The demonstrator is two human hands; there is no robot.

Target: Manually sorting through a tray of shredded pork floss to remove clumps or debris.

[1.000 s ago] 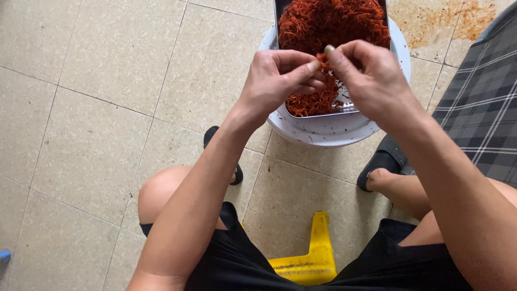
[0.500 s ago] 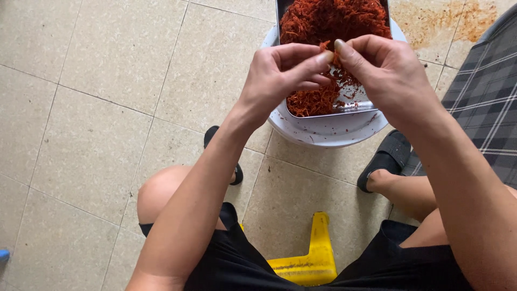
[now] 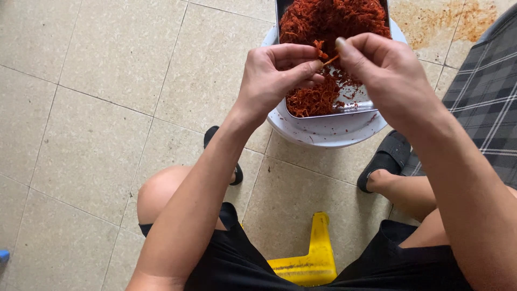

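Hands drawn slightly apart and lifted a touch higher over the tray than half a second before, when the fingertips sat pressed closer together; body, sandals and stool unchanged.

Pinched between the two hands, above the near half of the tray: a thin orange-red strand of dried shredded chilli (image 3: pixel 329 59), one end under the thumb and forefinger of the left hand (image 3: pixel 280 73), the other under the thumb and forefinger of the right hand (image 3: pixel 385 73). Left fingers curled tight, thumb laid flat along the forefinger, a small clump of red shreds (image 3: pixel 321 49) showing just above the knuckles. Right fingers closed to a narrow pinch on the strand, thumb uppermost, remaining fingers folded into the palm.

Directly beneath, filled with a heap of dark red dried shreds (image 3: pixel 328 21), thick at the far end and thinning toward the near edge, with bare metal showing at the near right corner: a rectangular shiny steel tray (image 3: pixel 360 106). Under the tray, speckled with red crumbs along its near lip: a round white plastic basin rim (image 3: pixel 328 132). Basin set on a pale beige tiled floor (image 3: pixel 97 108), orange stains on the tiles at upper right.

Black slip-on sandals (image 3: pixel 385 159) planted either side of the basin; yellow plastic stool (image 3: pixel 312 258) visible between the knees; grey checked cloth (image 3: pixel 484 91) at the right edge.
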